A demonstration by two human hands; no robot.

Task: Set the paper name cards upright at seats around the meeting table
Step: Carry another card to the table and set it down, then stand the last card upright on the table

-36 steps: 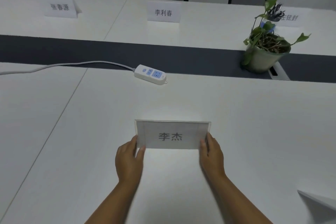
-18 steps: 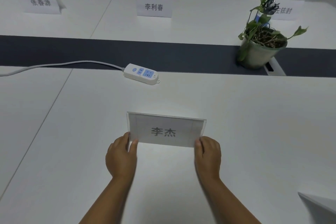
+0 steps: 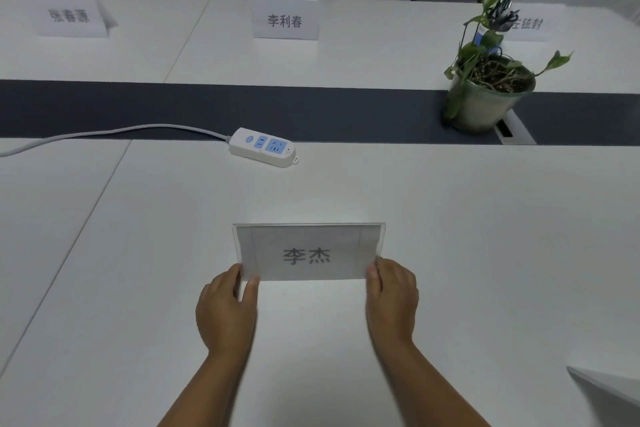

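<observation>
While pinched at both bottom corners by left hand (image 3: 227, 310) and right hand (image 3: 391, 302), clear plastic name card holder (image 3: 308, 251) stands straighter than before on white meeting table (image 3: 485, 236). Far right card (image 3: 530, 23) perhaps half hidden behind potted plant (image 3: 488, 80).

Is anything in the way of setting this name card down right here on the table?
Nothing visible is. Both hands, left hand and right hand, already grip the name card by its lower corners, and the table around it is bare. The power strip lies well beyond.
</observation>
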